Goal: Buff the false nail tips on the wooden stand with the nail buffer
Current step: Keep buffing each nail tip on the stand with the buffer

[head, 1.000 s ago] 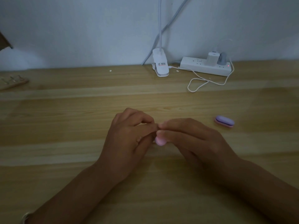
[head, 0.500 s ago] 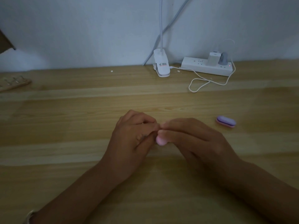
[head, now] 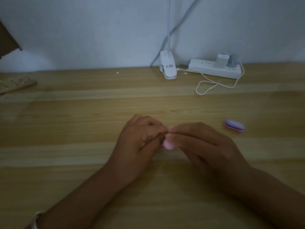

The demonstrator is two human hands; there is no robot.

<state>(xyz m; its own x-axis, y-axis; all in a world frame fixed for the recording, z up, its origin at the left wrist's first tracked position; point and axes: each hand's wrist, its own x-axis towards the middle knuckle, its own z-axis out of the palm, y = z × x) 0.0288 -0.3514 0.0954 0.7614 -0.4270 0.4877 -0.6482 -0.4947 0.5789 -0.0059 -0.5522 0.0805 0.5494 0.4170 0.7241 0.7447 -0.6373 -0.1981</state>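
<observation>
Over the pale wooden table (head: 82,121), a person's left hand (head: 140,143) and right hand (head: 200,146) are meeting fingertip to fingertip at its middle. The light wooden nail-tip stand (head: 17,84) is lying dim at the left edge, cut off. The right hand is pinching a small pink oval nail buffer (head: 168,145); whether the curled left hand is gripping anything cannot be told.

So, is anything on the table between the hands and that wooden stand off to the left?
Nothing visible. Bare table lies between the left hand and the stand. The lamp clip, power strip and purple buffer all sit farther back or to the right.
</observation>
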